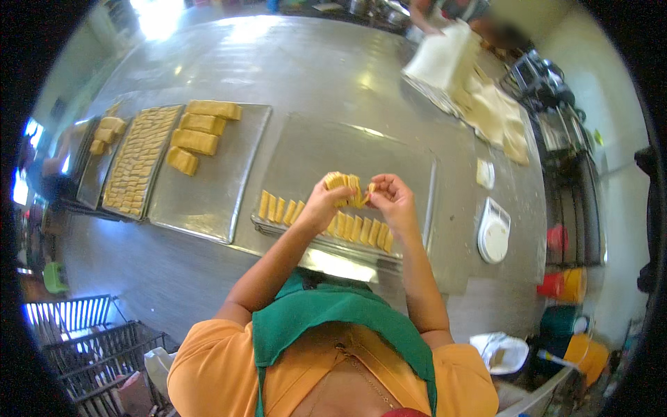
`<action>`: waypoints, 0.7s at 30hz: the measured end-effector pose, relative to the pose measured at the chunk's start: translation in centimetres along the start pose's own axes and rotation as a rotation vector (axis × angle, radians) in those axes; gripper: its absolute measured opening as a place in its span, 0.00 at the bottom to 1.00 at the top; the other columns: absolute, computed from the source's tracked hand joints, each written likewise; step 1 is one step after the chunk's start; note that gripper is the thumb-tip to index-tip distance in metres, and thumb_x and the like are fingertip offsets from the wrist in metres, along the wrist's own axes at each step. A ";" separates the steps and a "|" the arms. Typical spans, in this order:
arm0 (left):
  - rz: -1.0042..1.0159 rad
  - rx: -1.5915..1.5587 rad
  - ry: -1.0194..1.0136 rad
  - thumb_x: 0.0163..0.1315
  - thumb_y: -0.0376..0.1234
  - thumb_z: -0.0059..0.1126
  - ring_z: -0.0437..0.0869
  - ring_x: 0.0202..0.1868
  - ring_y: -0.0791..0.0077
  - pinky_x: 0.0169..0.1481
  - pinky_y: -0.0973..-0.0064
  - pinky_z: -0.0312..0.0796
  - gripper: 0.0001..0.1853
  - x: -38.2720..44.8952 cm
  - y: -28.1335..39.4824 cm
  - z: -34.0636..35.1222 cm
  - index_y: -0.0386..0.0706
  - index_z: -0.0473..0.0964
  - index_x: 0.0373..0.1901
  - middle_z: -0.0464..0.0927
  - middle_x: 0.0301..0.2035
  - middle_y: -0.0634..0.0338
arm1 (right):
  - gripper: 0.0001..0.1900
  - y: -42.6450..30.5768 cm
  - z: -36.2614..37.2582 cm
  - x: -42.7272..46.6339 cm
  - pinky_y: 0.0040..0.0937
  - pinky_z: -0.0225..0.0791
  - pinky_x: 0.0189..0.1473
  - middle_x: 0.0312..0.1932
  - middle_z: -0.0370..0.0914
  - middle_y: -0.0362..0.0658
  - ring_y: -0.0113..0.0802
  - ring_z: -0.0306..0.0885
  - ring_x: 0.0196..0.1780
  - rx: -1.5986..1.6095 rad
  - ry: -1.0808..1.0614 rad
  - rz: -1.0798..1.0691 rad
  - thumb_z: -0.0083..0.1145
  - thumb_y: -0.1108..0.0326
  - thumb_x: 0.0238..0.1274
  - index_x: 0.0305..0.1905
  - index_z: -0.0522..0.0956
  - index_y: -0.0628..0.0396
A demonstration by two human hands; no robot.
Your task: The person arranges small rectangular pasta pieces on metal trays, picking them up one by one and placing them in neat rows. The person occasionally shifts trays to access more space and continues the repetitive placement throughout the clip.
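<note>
My left hand (319,206) holds a stack of thin yellow dough slices (336,181) over the near half of a metal baking tray (333,151). Just right of the stack, my right hand (398,206) pinches a small dough piece (371,187) between thumb and fingers. Below my hands, a row of dough strips (357,228) lies side by side along the tray's near edge. My left hand and forearm hide the middle of that row. Other trays seem to be stacked beneath this one.
To the left, a tray (203,208) bears several dough blocks (195,140), beside a tray of packed dough pieces (140,161). A white scale (494,237) stands right, near a dough sheet (495,114). At the far right, a person's arm (424,18) touches folded pale material (443,57).
</note>
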State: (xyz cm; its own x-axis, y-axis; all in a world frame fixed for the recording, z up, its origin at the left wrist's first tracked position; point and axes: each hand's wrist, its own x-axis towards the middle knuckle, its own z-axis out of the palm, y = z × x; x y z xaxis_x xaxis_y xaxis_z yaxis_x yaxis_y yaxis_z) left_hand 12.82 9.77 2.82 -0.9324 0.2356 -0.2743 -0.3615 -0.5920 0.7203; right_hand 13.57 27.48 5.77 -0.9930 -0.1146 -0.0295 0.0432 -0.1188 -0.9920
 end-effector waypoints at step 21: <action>-0.406 0.115 -0.293 0.61 0.28 0.60 0.83 0.38 0.74 0.42 0.75 0.76 0.13 -1.4 -1.3 1.9 0.36 0.74 0.47 0.80 0.38 0.60 | 0.16 4.7 -6.0 -8.2 0.28 0.74 0.38 0.38 0.77 0.44 0.30 0.77 0.34 -0.970 0.340 0.215 0.65 0.73 0.52 0.48 0.77 0.56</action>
State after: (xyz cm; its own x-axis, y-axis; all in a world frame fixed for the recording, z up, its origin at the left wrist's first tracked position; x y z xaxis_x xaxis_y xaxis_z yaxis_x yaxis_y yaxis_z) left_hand 14.65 11.66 3.47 -0.6695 0.6449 -0.3687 -0.6758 -0.3227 0.6627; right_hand 21.28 33.83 0.60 -0.9599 0.2614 -0.1009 0.2649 0.7297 -0.6303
